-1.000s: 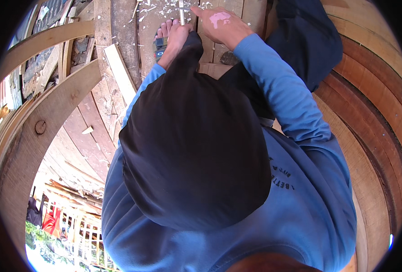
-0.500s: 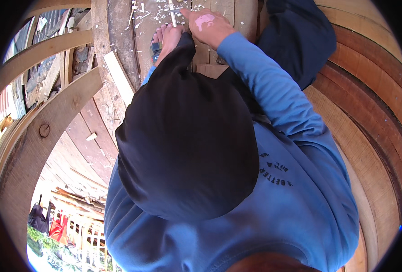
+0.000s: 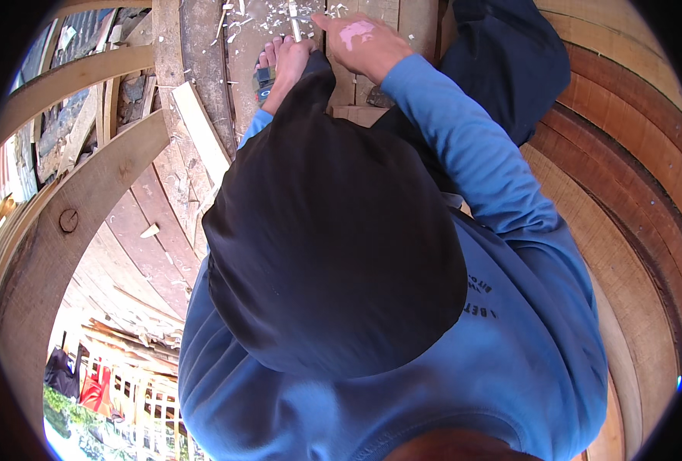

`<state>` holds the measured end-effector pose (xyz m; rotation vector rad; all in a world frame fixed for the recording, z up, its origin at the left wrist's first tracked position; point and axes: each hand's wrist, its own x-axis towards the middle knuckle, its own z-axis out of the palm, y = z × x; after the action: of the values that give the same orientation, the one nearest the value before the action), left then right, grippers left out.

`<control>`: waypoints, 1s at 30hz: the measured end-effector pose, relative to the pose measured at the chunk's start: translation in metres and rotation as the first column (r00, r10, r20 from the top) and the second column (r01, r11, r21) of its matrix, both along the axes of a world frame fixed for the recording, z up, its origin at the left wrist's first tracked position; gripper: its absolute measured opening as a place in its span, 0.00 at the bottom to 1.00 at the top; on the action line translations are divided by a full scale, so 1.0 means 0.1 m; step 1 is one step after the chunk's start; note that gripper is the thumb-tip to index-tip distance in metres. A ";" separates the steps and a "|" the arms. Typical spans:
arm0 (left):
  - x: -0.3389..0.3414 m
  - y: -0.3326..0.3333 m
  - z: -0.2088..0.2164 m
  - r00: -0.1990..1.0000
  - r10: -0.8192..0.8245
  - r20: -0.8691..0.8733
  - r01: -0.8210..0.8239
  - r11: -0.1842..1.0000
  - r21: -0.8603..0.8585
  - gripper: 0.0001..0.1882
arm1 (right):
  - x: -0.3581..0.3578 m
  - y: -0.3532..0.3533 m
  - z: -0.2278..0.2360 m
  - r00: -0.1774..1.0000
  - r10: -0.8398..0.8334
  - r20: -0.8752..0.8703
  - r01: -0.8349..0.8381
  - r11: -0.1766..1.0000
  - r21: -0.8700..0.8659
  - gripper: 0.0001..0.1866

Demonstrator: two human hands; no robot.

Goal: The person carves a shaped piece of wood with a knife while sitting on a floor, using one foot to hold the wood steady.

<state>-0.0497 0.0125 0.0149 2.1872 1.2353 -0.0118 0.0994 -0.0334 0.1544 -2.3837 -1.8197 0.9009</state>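
Observation:
At the top of the head view my left hand is closed around a thin pale wooden stick, which points away from me. It sits beside the toes of my sandalled foot. Just to the right, my right hand, with a pink patch on its back, is closed, its index finger pointing toward the stick. A short grey sliver of a knife blade shows between that finger and the stick; the handle is hidden in the hand. Wood shavings lie around the hands.
My bent knee in dark trousers fills the middle. A loose pale board lies on the plank floor. Curved wooden ribs rise on the left, and stacked curved planks stand on the right.
My right hand has shifted slightly to the right, and the blade shows less. My left hand keeps hold of the stick. My knee has swung a little to the right.

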 end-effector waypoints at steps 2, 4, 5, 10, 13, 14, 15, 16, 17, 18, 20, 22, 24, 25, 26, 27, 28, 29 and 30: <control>-0.01 0.01 -0.11 0.999 0.051 0.014 -0.051 0.999 -0.018 0.14 | 0.01 0.05 0.04 0.999 0.018 0.037 -0.019 0.999 0.026 0.20; 0.02 0.01 -0.18 0.998 0.055 0.025 -0.055 0.998 -0.021 0.13 | 0.03 0.03 -0.01 0.996 0.061 0.067 -0.068 0.993 0.096 0.17; 0.01 0.01 -0.21 0.998 0.050 0.024 -0.050 0.999 -0.012 0.13 | 0.07 0.02 -0.14 0.992 0.100 0.079 -0.111 0.982 0.155 0.15; 0.00 0.02 -0.26 1.000 -0.002 0.002 0.002 1.000 0.017 0.13 | -0.04 0.05 -0.08 1.000 -0.026 0.009 0.025 0.994 0.102 0.19; 0.00 0.08 -0.26 1.000 -0.027 0.002 0.026 0.999 0.030 0.13 | -0.07 0.10 -0.13 0.997 -0.069 0.034 0.066 0.996 0.059 0.19; 0.02 0.07 -0.26 0.999 -0.032 0.001 0.032 0.999 0.034 0.13 | -0.02 0.13 -0.19 0.997 -0.074 0.000 0.074 0.996 0.051 0.19; 0.02 0.05 -0.25 0.999 -0.038 -0.007 0.038 0.999 0.036 0.13 | 0.00 0.15 -0.24 0.996 -0.078 -0.039 0.079 0.996 0.041 0.19; 0.03 0.02 -0.25 0.999 -0.036 -0.030 0.038 0.998 0.051 0.13 | 0.01 0.14 -0.29 0.995 -0.087 -0.055 0.089 0.995 0.054 0.20; 0.03 0.02 -0.24 0.998 -0.029 -0.056 0.032 0.997 0.069 0.12 | 0.02 0.10 -0.34 0.993 -0.096 -0.070 0.100 0.993 0.065 0.20; 0.02 0.04 -0.26 0.998 -0.015 -0.056 0.018 0.998 0.062 0.12 | 0.06 0.12 -0.32 0.992 -0.092 -0.083 0.099 0.991 0.088 0.20; -0.04 0.04 -0.35 0.999 0.012 -0.052 -0.009 0.999 0.048 0.11 | 0.10 0.08 -0.28 0.991 -0.027 -0.134 0.042 0.993 0.111 0.20; -0.09 -0.03 -0.45 0.997 0.083 -0.010 -0.082 0.994 0.079 0.11 | 0.04 0.00 -0.19 0.986 0.005 -0.166 0.009 0.997 0.081 0.20; 0.04 -0.01 -0.19 0.999 0.044 0.024 -0.044 0.999 0.023 0.12 | 0.10 0.03 -0.09 0.987 -0.026 -0.158 0.030 0.999 0.020 0.20; 0.10 -0.02 -0.14 0.999 0.017 0.033 -0.017 1.000 0.001 0.12 | 0.13 0.01 -0.10 0.988 -0.057 -0.144 0.060 0.998 0.013 0.20; 0.01 -0.01 -0.09 1.000 0.025 0.006 -0.025 1.000 0.009 0.13 | 0.07 0.07 -0.09 0.988 -0.042 -0.151 0.045 0.999 0.018 0.20; 0.00 0.03 -0.13 0.999 0.037 -0.014 -0.038 0.999 -0.006 0.13 | 0.05 0.11 -0.08 0.988 -0.047 -0.147 0.051 0.998 0.024 0.20; -0.03 0.03 -0.16 0.998 0.048 -0.038 -0.049 0.998 -0.027 0.14 | 0.02 0.09 -0.11 0.997 -0.001 -0.077 0.006 0.997 0.072 0.19; 0.05 0.07 -0.27 0.997 0.064 -0.053 -0.067 0.995 -0.070 0.14 | 0.01 0.05 -0.15 1.000 0.022 0.009 -0.023 0.993 0.116 0.19; 0.09 0.05 -0.37 0.998 0.064 -0.007 -0.064 0.996 -0.065 0.14 | 0.02 0.03 -0.18 0.994 0.041 0.097 -0.056 0.986 0.156 0.20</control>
<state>-0.0411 0.0175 -0.0221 2.0921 1.2895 -0.0313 0.1019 -0.0301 0.1359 -2.3302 -1.9104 0.6309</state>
